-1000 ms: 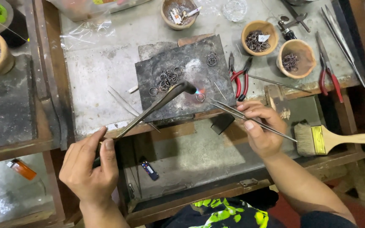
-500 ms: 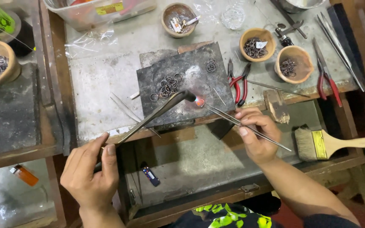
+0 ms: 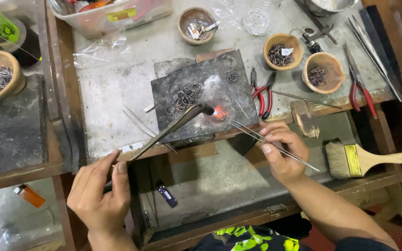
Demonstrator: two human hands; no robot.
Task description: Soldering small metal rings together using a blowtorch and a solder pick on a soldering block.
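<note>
- My right hand [image 3: 282, 155] has thumb and fingers pinched tight round a pair of long thin steel tweezers [image 3: 266, 139]; their tips reach up-left to a small glowing orange ring [image 3: 219, 114].
- My left hand [image 3: 99, 195] is closed on the lower end of a slim dark metal torch pipe [image 3: 170, 130], forefinger laid along it; its bent nozzle sits just beside the glow.
- That hot ring lies on a dark charred rectangular soldering block [image 3: 210, 93], near the block's lower right part.
- On the same block, up-left of the flame, I see a loose cluster of small wire rings [image 3: 184, 97], with one more little bunch near the top right corner.
- Just right of the block lie red-handled pliers [image 3: 261, 93] on the grey worktop [image 3: 117, 93].
- Further right stand two round wooden bowls of rings [image 3: 282, 51]; a second pair of red-handled pliers rests beyond them.
- Below, in the open tray, a flat wooden-handled brush with a brass ferrule [image 3: 364, 160] sits right of my right hand, and a small blue lighter [image 3: 167, 195] lies between my arms.
</note>
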